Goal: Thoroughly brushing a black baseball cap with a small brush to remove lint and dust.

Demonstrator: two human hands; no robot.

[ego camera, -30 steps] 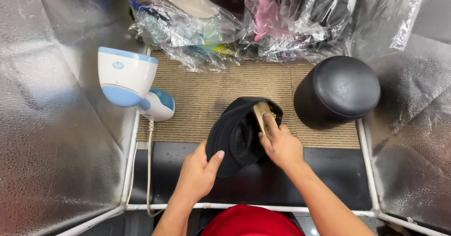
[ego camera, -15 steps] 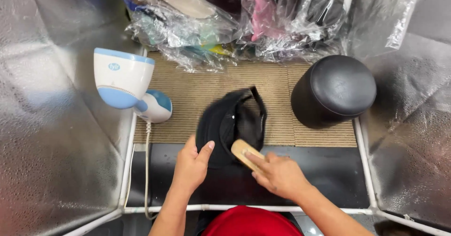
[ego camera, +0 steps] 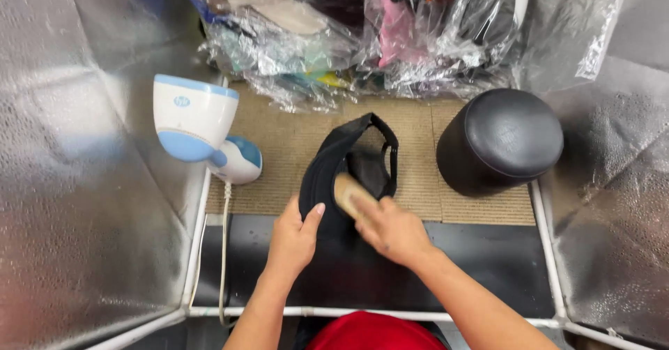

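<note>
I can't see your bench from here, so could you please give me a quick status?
Left hand holding black cap. Right hand pressing wooden brush on it. Steamer left, black stool right, both apart.

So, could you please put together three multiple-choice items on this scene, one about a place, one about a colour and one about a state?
1. Where does the white and blue handheld steamer sit relative to the black cap?
A. To its left
B. To its right
C. On top of it

2. What colour is the round cylindrical stool?
A. White
B. Black
C. Pink

3. What is the right hand doing?
A. Resting flat on the silver wall
B. Gripping the steamer's cord
C. Holding a tan brush against the cap

Answers: 1 A, the steamer stands at the mat's left edge, the cap at its middle. 2 B, its top and side are dark black. 3 C, its fingers close on the brush laid on the cap, while the left hand steadies the cap's edge.
</note>
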